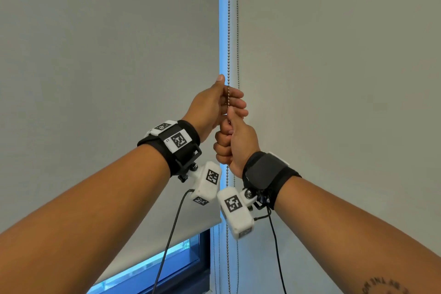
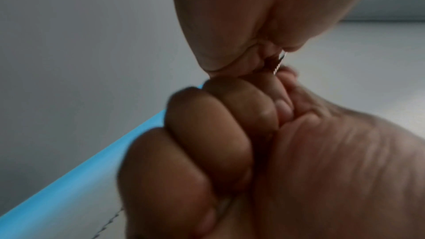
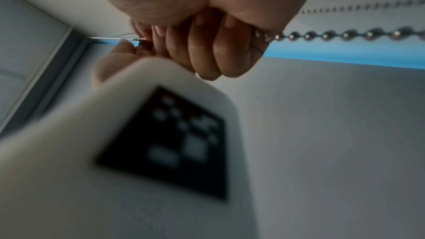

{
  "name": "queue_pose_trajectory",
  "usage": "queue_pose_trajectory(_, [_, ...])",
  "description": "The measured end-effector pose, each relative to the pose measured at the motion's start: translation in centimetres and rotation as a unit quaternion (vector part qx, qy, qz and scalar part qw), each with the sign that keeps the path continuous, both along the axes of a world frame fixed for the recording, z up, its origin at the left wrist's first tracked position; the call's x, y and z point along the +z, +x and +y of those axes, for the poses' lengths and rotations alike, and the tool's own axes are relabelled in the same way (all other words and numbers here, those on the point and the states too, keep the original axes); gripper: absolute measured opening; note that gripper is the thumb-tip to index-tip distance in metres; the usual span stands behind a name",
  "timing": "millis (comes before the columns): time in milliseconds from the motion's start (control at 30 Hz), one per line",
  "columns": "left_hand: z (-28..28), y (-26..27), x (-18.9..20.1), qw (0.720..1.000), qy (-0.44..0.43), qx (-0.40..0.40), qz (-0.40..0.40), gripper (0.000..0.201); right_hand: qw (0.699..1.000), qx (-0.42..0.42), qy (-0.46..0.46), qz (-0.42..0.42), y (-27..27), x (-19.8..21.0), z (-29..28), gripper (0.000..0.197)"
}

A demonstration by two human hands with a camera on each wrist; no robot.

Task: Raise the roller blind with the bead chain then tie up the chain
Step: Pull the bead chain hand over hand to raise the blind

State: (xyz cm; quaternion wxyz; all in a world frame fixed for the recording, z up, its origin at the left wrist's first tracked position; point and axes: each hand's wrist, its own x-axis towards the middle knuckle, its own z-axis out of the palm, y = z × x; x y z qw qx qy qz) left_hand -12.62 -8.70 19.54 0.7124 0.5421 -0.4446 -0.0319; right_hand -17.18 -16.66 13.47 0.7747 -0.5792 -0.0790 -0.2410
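The metal bead chain (image 1: 228, 31) hangs as two strands in the gap beside the grey roller blind (image 1: 107, 79). My left hand (image 1: 214, 107) is raised, thumb up, its fingers curled round the left strand. Directly under it and touching it, my right hand (image 1: 238, 141) grips the same strand in a fist. In the right wrist view the chain (image 3: 345, 35) runs out of the right fist (image 3: 207, 46). The left wrist view shows the left palm (image 2: 253, 15) above the right fist (image 2: 207, 134), with a short bit of chain (image 2: 279, 64) between them. The second strand (image 1: 237, 31) passes behind the left fingers.
The blind's bottom edge (image 1: 167, 238) hangs low, with a strip of window glass (image 1: 148, 267) and dark frame (image 1: 205, 258) below it. A grey surface (image 1: 334, 79) fills the right. The wrist cameras (image 1: 207, 181) and their cables (image 1: 167, 246) hang under both wrists.
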Motion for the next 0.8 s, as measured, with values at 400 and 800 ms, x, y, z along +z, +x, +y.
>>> queue_pose_trajectory(400, [-0.3, 0.2, -1.5, 0.993, -0.038, -0.021, 0.111, 0.046, 0.969, 0.015, -0.23, 0.088, -0.8, 0.9, -5.2, 0.026])
queue_pose_trajectory(800, [-2.6, -1.4, -7.3, 0.99, 0.001, 0.028, 0.14, 0.042, 0.995, -0.024, -0.096, 0.011, -1.0, 9.7, -2.7, 0.05])
